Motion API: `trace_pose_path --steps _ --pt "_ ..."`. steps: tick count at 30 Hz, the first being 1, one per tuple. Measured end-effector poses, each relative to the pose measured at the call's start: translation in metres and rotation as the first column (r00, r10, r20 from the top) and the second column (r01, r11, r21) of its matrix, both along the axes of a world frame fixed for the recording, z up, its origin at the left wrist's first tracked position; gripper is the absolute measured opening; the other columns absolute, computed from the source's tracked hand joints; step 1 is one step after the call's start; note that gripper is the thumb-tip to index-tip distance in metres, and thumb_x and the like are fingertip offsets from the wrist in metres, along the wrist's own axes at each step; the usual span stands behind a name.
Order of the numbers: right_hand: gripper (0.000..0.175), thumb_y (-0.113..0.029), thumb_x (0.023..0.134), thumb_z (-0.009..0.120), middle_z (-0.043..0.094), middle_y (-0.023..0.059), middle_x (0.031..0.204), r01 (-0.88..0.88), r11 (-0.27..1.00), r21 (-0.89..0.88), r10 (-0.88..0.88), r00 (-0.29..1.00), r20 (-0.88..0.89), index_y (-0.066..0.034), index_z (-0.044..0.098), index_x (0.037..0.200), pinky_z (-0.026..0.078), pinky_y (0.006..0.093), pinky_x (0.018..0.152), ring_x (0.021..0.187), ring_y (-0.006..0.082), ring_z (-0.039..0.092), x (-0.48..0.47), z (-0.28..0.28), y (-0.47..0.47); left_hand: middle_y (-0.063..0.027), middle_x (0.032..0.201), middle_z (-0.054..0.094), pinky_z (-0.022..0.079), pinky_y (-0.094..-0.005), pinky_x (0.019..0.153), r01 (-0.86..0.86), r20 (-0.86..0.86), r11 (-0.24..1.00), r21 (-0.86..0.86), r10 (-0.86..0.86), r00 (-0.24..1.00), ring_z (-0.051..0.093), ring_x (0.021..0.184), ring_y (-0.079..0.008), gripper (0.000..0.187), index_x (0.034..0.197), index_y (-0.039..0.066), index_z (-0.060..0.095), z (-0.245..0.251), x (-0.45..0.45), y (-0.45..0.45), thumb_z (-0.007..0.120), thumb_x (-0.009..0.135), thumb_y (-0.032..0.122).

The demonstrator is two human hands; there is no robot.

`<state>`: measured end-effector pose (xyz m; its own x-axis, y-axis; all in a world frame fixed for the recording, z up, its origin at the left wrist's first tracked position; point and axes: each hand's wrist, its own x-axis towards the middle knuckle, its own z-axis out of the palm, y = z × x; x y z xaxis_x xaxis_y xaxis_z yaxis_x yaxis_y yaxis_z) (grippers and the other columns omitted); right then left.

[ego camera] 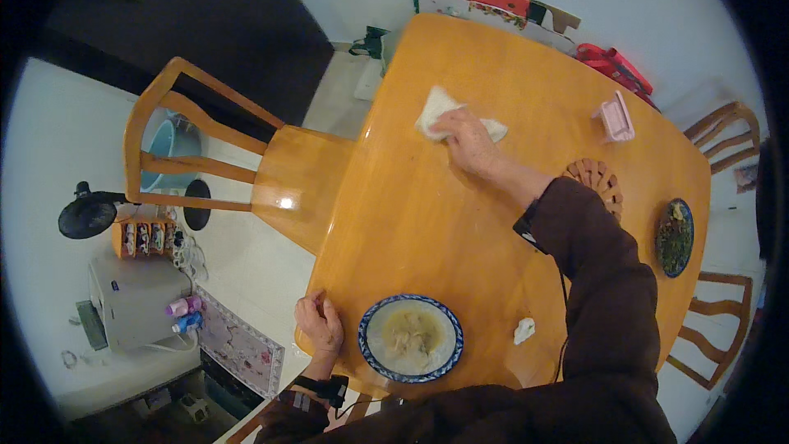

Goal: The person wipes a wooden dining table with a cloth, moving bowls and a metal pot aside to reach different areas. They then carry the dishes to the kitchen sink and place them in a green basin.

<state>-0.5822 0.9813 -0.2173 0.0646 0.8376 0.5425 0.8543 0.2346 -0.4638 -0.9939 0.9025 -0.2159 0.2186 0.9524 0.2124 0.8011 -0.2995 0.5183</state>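
My right hand [466, 139] grips a white cloth [436, 108] and presses it flat on the wooden table [394, 216], towards its far left part. Parts of the cloth spread out on both sides of my fingers. At the table's near left edge rests my left hand [319, 324], its fingers loosely curled in and no object visible in them. Just right of it stands a blue-rimmed plate [367, 314] with pale broth and bits of food. A crumpled white tissue [524, 331] lies farther right, beside my right sleeve.
Beyond my right forearm are a wooden trivet [588, 171], partly hidden, and a pink plastic holder [616, 120]. A dish of dark greens [674, 238] stands near the right edge. A wooden chair [302, 179] adjoins the left side. Cardboard pieces [493, 6] lean against the wall.
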Motion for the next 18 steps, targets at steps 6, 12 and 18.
trace_pose_path --steps 6,12,18 --pt "0.019 -0.006 0.078 0.049 0.062 0.0113 0.089 0.292 0.952 -0.087 -0.298 0.833 -0.466 -0.0038 0.062 0.09 0.046 0.0334 0.075 0.085 0.0222 0.058 0.137 0.003 0.053 -0.0123 0.077 0.049 0.036 -0.0377 0.067 -0.003 -0.073 1.0 0.028 0.005 0.997 0.046 0.073 -0.0283 0.019 0.091 0.004 0.055 -0.001 -0.005 0.001 0.05 0.078 0.017" --pt "0.034 -0.012 0.073 0.052 0.06 0.0143 0.099 0.661 0.746 -0.08 -0.614 0.729 0.304 -0.0041 0.054 0.107 0.046 0.0397 0.08 0.09 0.0322 0.057 0.135 -0.017 0.106 -0.012 0.077 0.049 0.036 -0.0369 0.067 -0.017 -0.04 1.0 0.005 0.017 0.999 0.046 0.072 -0.0281 0.019 0.091 0.004 0.055 -0.005 -0.005 0.001 0.051 0.077 0.017" --pt "0.033 -0.006 0.077 0.049 0.054 0.0151 0.111 0.026 0.974 -0.223 -0.041 0.997 -0.061 -0.013 0.058 0.108 0.035 0.0361 0.095 0.107 0.0306 0.047 -0.05 -0.007 0.102 -0.0113 0.074 0.047 0.035 -0.0373 0.065 0.005 -0.051 0.998 0.058 -0.002 0.999 0.045 0.07 -0.0277 0.019 0.092 0.005 0.055 -0.004 -0.006 0.002 0.052 0.076 0.017"
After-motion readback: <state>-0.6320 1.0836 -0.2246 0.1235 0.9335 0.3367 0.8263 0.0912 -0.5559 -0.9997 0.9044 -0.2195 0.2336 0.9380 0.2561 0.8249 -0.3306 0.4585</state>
